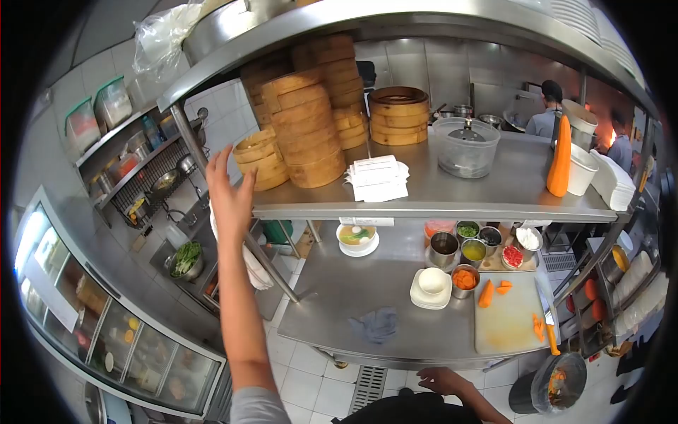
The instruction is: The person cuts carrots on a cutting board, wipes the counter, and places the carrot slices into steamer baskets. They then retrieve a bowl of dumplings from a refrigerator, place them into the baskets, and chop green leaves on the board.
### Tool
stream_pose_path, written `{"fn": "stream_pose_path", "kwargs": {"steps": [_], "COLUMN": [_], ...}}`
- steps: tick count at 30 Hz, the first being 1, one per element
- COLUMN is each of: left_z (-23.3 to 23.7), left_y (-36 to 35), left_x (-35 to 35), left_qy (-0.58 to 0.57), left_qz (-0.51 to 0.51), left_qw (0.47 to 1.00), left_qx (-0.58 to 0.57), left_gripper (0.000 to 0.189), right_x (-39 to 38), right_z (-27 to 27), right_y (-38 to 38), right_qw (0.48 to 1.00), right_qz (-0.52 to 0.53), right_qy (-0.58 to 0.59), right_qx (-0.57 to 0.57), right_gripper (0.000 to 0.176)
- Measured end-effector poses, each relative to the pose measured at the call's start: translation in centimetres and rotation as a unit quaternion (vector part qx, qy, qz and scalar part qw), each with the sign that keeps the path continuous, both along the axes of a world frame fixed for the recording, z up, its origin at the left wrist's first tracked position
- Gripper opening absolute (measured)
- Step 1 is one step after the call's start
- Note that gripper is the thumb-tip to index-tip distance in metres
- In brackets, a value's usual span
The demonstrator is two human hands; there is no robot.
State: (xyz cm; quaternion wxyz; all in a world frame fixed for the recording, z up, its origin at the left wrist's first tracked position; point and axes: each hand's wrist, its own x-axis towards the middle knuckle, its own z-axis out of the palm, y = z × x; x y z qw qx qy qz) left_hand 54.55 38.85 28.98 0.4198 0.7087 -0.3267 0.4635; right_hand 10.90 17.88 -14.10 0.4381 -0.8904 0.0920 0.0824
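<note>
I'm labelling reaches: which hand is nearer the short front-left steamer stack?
Left. The left hand is raised beside the short steamer stack; the right hand is well below it, near the counter.

From my remote seat I make out a light-gray fabric sleeve [256, 405], short and soft, leaving a long, slim forearm [242, 311] bare down to the slender-fingered left hand [232, 196]. The right hand [439, 380] is bare too. Black, matte cloth [417, 411] covers the torso; I cannot tell its cut.

No legible text or numbers
</note>
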Motion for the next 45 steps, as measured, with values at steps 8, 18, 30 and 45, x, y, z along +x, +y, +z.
{"fn": "stream_pose_path", "kwargs": {"steps": [8, 18, 30, 45], "left_z": [4.7, 9.9, 8.0, 2.1], "left_y": [-2.9, -11.2, 0.6, 15.6], "left_x": [5.4, 2.3, 9.3, 0.6], "left_qy": [-0.025, 0.002, 0.245, 0.03], "left_qz": [-0.035, -0.052, -0.126, -0.178], "left_qw": [0.997, 0.996, 0.866, 0.968], "left_qx": [0.058, 0.076, 0.417, 0.176], "left_gripper": [0.086, 0.106, 0.097, 0.073], "right_x": [4.3, 9.0, 15.2, 17.6], "right_z": [3.6, 11.7, 17.5, 16.8], "right_y": [-3.1, -5.2, 2.1, 12.2], "right_qw": [0.992, 0.991, 0.985, 0.973], "right_qz": [0.053, 0.076, 0.061, -0.047], "right_qy": [-0.117, -0.107, -0.156, -0.205], "right_qx": [-0.012, -0.02, 0.046, 0.093], "right_gripper": [0.042, 0.042, 0.04, 0.035]}}
